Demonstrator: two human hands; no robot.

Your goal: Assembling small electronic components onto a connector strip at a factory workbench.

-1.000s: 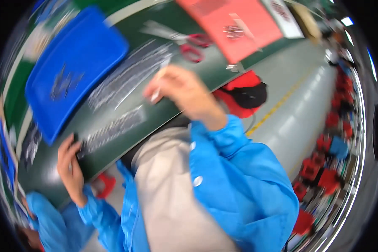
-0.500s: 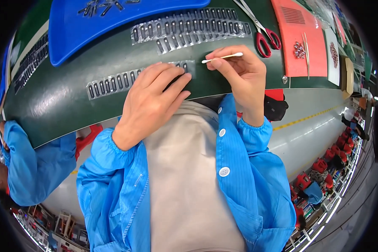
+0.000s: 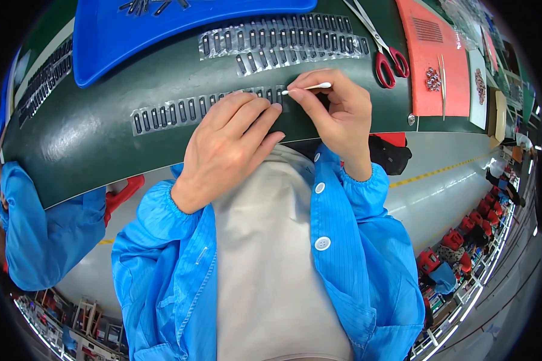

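My right hand (image 3: 342, 114) pinches a white cotton swab (image 3: 313, 87) between thumb and fingers. One swab tip is at the right end of a clear plastic strip (image 3: 173, 113) holding a row of small black parts; whether it touches a part I cannot tell. Across the right half of this strip lies my left hand (image 3: 226, 141), its fingers spread and resting on it, hiding several parts. Farther back on the dark green table, more clear strips (image 3: 283, 39) of the same black parts lie close together.
A blue tray (image 3: 162, 39) with loose black pieces stands at the back left. Red-handled scissors (image 3: 384, 54) lie right of the strips. Beyond them, tweezers (image 3: 444, 84) and small metallic parts (image 3: 433, 79) rest on a pink foam sheet (image 3: 424, 107). A co-worker's blue sleeve (image 3: 36, 234) is at left.
My right hand has moved left and slightly down, bringing the swab tip to the strip's right end. The left hand remains on the strip. The whole view has shifted slightly.
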